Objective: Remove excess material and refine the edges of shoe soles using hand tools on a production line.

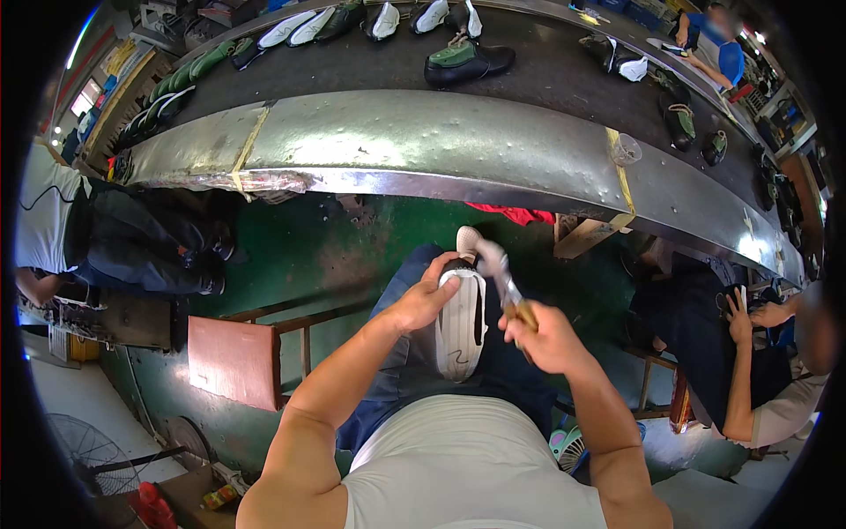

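My left hand (426,298) is closed on the far end of a shoe (460,331), which rests across my lap with its pale underside up. A dark edge of the shoe shows near my fingers, and a pen mark is on the near end. In my right hand (551,339) is a hammer (522,314) with a wooden-coloured handle. Its metal head is smeared by motion and hovers by the far right end of the shoe; whether it touches cannot be told.
Ahead runs a dark conveyor belt (352,70) with a metal edge (388,132), carrying several shoes, among them a black-and-green shoe (467,63). A brown stool (233,361) stands left. Co-workers sit or stand at left, right and far right. A fan (84,454) is at lower left.
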A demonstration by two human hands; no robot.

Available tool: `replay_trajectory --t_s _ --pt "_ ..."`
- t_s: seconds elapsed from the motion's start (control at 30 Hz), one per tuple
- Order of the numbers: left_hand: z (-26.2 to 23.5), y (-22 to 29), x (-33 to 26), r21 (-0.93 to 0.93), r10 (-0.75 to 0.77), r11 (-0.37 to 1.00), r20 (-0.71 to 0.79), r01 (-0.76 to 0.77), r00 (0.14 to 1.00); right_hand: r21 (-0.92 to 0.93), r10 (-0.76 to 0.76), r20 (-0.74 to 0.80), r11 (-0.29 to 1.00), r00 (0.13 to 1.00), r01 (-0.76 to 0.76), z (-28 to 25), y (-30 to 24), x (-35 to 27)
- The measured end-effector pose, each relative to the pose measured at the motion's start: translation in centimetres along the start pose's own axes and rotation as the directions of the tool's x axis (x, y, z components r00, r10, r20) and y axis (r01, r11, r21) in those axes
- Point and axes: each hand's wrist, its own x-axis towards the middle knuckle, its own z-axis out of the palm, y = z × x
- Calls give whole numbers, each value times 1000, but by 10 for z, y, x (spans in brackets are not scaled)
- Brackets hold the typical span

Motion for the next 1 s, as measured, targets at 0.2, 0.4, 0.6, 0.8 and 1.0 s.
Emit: replay_trajectory --t_s 0.2,0.4,0.6,0.8,1.0 --pt "-5 -14 6 33 -8 999 -51 9 999 82 131 83 987 988 -138 31 37 -4" --pt "-11 -4 4 165 -15 986 -18 18 1000 295 -46 19 955 999 38 46 62 12" --pt "-8 -11 1 168 37 986 -79 -23 996 338 67 59 937 996 -83 43 52 6" --pt "-1 1 -5 88 50 996 -201 -33 978 -74 50 139 996 989 -39 23 43 22" --pt "-5 -5 -2 45 44 998 -231 -35 972 -441 -351 -128 858 927 264 44 94 35"
